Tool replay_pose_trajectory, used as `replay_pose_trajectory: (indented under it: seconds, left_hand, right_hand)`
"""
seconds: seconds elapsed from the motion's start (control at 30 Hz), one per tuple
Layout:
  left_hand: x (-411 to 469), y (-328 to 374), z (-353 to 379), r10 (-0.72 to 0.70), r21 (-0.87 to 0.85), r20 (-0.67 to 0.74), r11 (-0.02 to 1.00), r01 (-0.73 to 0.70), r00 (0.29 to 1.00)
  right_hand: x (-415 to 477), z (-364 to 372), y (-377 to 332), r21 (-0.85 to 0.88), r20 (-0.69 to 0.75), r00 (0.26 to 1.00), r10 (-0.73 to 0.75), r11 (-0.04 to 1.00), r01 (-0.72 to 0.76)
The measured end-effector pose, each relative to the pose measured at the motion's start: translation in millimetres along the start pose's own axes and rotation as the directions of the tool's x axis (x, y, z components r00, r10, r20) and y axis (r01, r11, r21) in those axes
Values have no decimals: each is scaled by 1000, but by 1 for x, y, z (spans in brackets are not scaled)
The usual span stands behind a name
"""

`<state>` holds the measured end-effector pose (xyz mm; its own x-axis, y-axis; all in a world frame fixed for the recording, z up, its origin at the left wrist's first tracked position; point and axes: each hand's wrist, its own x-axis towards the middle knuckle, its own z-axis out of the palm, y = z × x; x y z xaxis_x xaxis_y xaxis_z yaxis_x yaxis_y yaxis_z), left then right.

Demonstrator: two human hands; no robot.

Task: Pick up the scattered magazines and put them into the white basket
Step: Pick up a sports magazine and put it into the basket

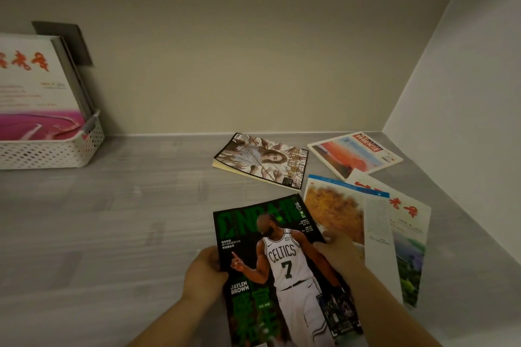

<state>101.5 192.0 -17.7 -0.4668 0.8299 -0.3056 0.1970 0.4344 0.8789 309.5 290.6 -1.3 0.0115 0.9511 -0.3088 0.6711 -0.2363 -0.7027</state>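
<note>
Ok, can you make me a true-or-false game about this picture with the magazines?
1. The left hand and right hand both hold the basketball magazine. True.
2. The white basket is empty. False: a pink-covered magazine and others stand in it.
3. The sunset magazine lies flat, with no hand on it. True.
4. The basket sits to the right of the hands. False: it sits far to their left.

Grey surface, beige wall, dark panel
</note>
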Motion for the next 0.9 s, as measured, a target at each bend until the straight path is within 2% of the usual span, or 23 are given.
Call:
replay_pose_trajectory:
  seconds: [0.07,0.17,0.27,0.43,0.63,0.73,0.9]
  left_hand:
    - [-1,-2,2,12,-21,5,1000,-12,1000]
    - [-4,-5,3,44,-15,18,999,-44,999]
    - [-4,-2,1,54,-54,26,997,-53,998]
    - [-2,2,-5,60,-252,30,966,-51,998]
    - [8,10,-35,45,-492,247,867,86,968]
    - [17,8,-72,102,-499,279,865,53,955]
    - [45,13,-156,165,-417,165,905,-83,972]
  right_hand:
    - [4,-7,-2,97,141,989,44,994,-58]
    - [5,-10,-5,173,286,958,-2,984,-50]
    - [1,-9,-10,193,240,969,-55,981,7]
    - [-10,-20,-26,347,199,970,-140,935,64]
    - [-17,-21,-74,473,150,954,-260,866,162]
    - [-17,-7,-108,485,173,944,-282,858,168]
    - [-18,38,-182,475,181,907,-380,841,258]
